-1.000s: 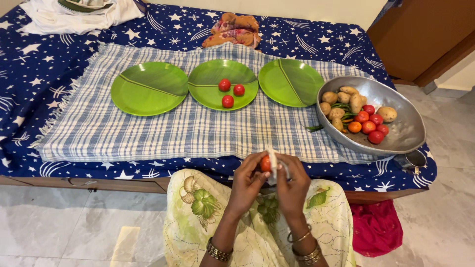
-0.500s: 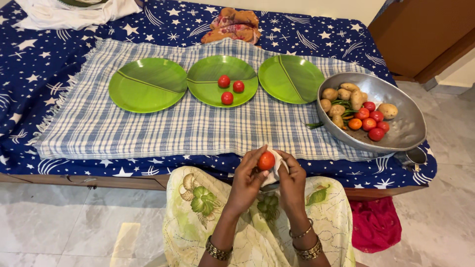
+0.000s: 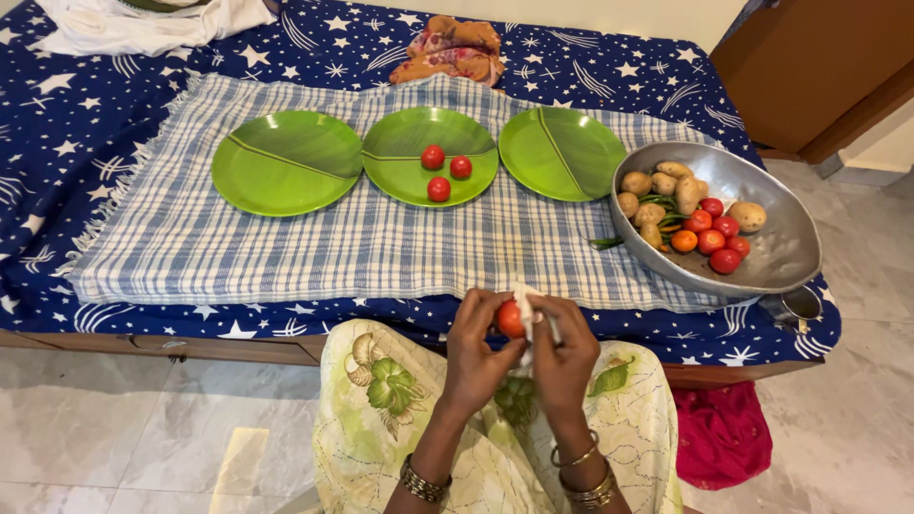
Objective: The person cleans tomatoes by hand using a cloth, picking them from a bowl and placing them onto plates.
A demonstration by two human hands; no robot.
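left hand (image 3: 473, 354) grasps a small red tomato (image 3: 509, 319) at the fingertips, thumb side curled round its near face, while the right hand (image 3: 564, 354) pinches a scrap of white cloth (image 3: 525, 303) against the tomato's far side; both hands are closed on their things, none slack. the tomato sits between the two hands, above the lap and the pale floral dress (image 3: 381, 419), just short of the bed's near edge, well apart from the plates

the grip looks slight, only fingertips on a smooth round skin, so my judgement is that a firm rub with the cloth could roll the tomato out of the left fingers; it would then drop onto the lap or bounce to the marble floor (image 3: 143, 428) and bruise or split. pressing hard to stop that carries its own risk, since a ripe tomato may burst. the cloth hides part of the fruit, so i cannot tell how much of it is truly held

further off, the middle green plate (image 3: 409, 186) holds three tomatoes lying loose and apart; one more set down carelessly could knock them rolling onto the checked cloth (image 3: 333, 252). the steel bowl (image 3: 771, 257) of potatoes and tomatoes sits near the mattress corner, and a reach across might nudge or tip it
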